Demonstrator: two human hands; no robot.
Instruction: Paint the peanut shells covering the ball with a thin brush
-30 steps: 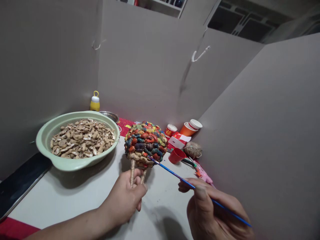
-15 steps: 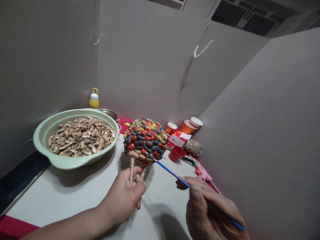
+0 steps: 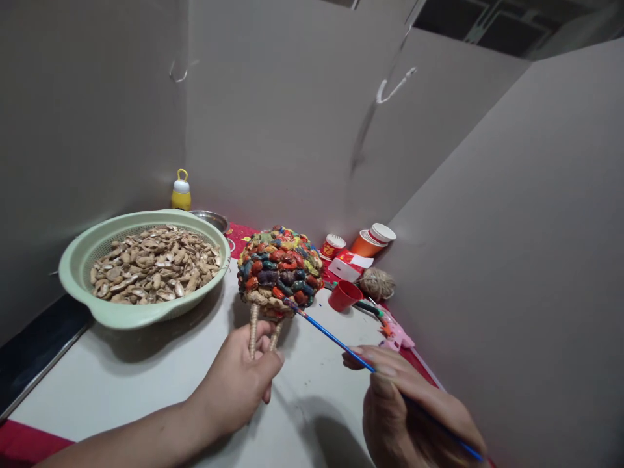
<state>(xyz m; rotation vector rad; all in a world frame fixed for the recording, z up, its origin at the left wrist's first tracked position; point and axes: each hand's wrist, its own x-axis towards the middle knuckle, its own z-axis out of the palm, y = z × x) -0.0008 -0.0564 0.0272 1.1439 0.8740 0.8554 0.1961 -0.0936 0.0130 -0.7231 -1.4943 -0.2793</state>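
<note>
A rounded object covered in painted peanut shells (image 3: pixel 280 266) is held up over the table on twine-wrapped legs. Red, blue, purple, green and yellow shells cover most of it, while some near its lower edge are plain tan. My left hand (image 3: pixel 238 374) is closed around the legs beneath it. Between the fingers and thumb of my right hand (image 3: pixel 409 403) is a thin blue paintbrush (image 3: pixel 336 339). The brush tip touches the lower front shells, beside a red one.
A green colander (image 3: pixel 73 276) of peanut shells stands at the left, with a yellow bottle (image 3: pixel 181 197) and metal bowl (image 3: pixel 210 220) behind. To the right are a red cup (image 3: pixel 345 296), paper cups (image 3: pixel 368 242), a twine ball (image 3: pixel 377 284) and a pink glue gun (image 3: pixel 400 337).
The view has shifted slightly, and the painted object and my left hand appear a little further left. The brush tip still rests at the lower shells.
</note>
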